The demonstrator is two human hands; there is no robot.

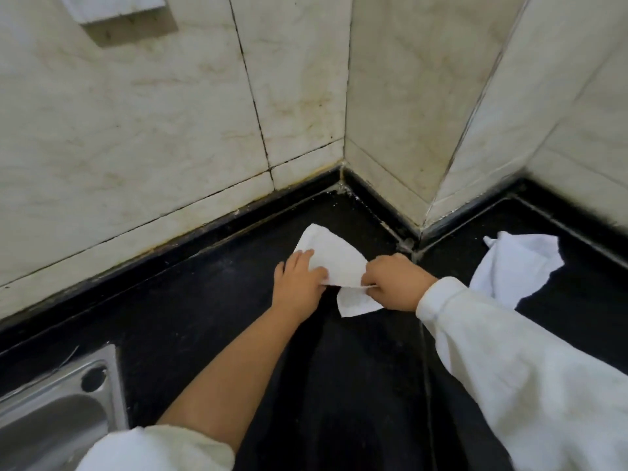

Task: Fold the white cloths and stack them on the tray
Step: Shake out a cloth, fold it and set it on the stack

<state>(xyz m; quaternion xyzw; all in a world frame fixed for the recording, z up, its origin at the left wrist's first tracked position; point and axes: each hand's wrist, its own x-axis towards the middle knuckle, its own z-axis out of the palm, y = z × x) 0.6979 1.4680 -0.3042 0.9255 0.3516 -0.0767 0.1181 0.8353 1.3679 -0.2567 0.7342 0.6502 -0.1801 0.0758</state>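
Your left grip (300,280) presses flat, fingers spread, pinning the cloth (334,258) to the table (190,300); your right grip (396,282) pinches its edge, likely to fold it.

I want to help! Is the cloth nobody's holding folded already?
Not folded. The loose cloth lies crumpled and bunched on the black counter.

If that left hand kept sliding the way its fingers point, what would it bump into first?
The left hand rests on the white cloth; beyond that, probably the dark kerb below the tiled wall.
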